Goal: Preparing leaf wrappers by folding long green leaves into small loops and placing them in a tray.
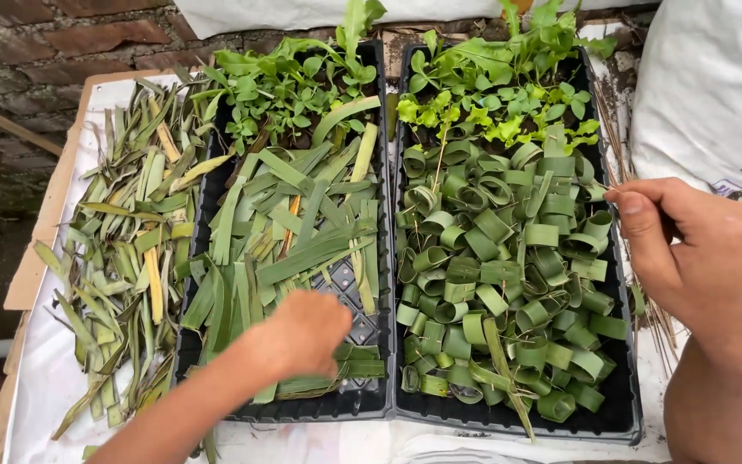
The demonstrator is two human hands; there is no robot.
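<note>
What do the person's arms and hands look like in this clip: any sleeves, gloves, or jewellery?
Both arms are bare as far as the frame shows, with no sleeve edge in view. The left hand and right hand wear no gloves, and no rings, watch or bracelets show. The right thumbnail is short and unpainted. Nothing is marked or taped on either forearm.

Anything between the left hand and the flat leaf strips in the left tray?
Nothing visible. The left hand is already down on the flat leaf strips at the near end of the left tray; its fingers are hidden underneath.
</note>
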